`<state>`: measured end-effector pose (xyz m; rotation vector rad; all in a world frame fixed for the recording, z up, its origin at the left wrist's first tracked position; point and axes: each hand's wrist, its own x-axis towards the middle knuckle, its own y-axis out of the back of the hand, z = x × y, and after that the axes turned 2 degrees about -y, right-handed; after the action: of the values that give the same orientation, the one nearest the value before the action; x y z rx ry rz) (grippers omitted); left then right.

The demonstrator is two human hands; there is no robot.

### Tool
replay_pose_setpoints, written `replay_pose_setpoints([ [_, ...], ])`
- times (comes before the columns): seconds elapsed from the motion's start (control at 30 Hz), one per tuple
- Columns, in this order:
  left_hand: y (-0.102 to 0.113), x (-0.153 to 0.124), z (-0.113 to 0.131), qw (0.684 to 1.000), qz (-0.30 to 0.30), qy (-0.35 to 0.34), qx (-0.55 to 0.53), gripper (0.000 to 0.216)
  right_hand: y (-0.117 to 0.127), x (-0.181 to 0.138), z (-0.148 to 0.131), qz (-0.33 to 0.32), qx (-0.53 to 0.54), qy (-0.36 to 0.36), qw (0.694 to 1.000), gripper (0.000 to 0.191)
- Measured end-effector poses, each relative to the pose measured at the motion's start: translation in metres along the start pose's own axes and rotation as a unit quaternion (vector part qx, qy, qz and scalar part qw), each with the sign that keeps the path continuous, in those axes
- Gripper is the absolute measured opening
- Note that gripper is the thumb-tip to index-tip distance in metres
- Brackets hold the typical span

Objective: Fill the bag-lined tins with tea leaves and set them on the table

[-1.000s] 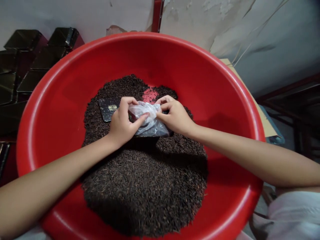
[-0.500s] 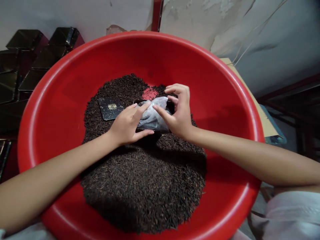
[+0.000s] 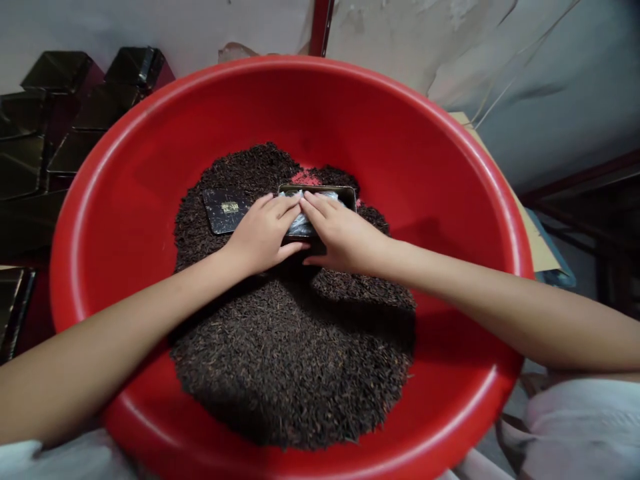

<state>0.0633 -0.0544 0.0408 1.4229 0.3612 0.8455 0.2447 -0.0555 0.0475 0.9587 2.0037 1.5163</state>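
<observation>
A large round red plastic basin (image 3: 125,200) fills the view, and a broad mound of dark brown loose tea leaves (image 3: 295,360) covers its floor. Near the centre, toward 12 o'clock of the mound, an open rectangular dark metal tin (image 3: 345,195) sits bedded in the leaves. A crumpled clear plastic bag (image 3: 300,223) lies inside the tin, under the fingers.

The left hand (image 3: 263,233) enters from 8 o'clock and lies palm down over the near left part of the tin. Its fingers are extended and held together, flat on the bag. The right hand (image 3: 340,237) enters from 4 o'clock and lies palm down beside it. Its fingers are likewise straight and together, resting on the bag. The fingertips of both hands meet over the middle of the tin. Neither hand closes around anything.

At 9 o'clock of the tin, just beside the left hand, a flat black rectangular lid with a small gold label (image 3: 224,209) lies on the leaves. Outside the basin, at 10 o'clock, stand stacked dark glossy boxes (image 3: 60,113) against a pale wall (image 3: 550,67).
</observation>
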Motion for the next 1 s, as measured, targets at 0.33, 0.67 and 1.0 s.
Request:
replay_pose_setpoints([
  [0.33, 0.0, 0.0, -0.003, 1.0, 0.006, -0.006, 0.007, 0.056, 0.023, 0.01, 0.017, 0.17, 0.387, -0.159, 0.892, 0.018],
  [0.67, 0.0, -0.003, -0.003, 0.999, 0.02, -0.029, 0.016, 0.052, 0.049, 0.009, 0.046, 0.31, 0.39, -0.211, 0.841, 0.008],
  [1.0, 0.005, -0.001, -0.011, 1.0, -0.003, -0.025, 0.004, 0.053, 0.012, 0.016, 0.075, 0.137, 0.269, -0.318, 0.899, 0.016],
])
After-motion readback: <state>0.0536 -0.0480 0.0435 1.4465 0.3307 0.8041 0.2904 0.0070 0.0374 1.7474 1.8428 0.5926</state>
